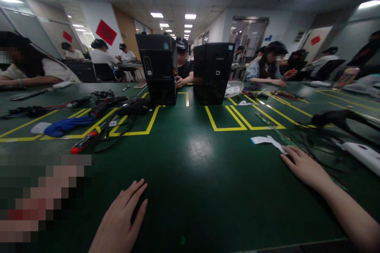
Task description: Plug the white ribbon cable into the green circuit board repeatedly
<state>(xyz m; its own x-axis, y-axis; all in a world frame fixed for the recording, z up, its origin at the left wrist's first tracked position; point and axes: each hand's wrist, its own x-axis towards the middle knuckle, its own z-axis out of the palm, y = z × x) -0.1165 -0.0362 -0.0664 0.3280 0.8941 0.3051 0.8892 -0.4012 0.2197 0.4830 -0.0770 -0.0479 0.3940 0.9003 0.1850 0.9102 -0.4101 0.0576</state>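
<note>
My left hand (124,213) rests on the green tabletop (190,189) near its front edge, fingers stretched out and nothing held. Over on the right, my right hand (305,166) lies with fingers extended, its fingertips touching the end of a white flat ribbon cable (264,139) with a blue tip. A long, narrow green circuit board (273,127) lies just beyond those fingers, beside the ribbon. Whether the fingertips pinch the ribbon or only rest on it is hard to see; thumb and index look apart.
Two black computer towers (162,71) (212,73) stand at mid-table. Leftward lie a red-and-black screwdriver (84,142), a blue glove (68,125) and black cables (130,116). Black cables and a white device (362,154) lie at right. Several people sit around. Pixelation covers the lower left.
</note>
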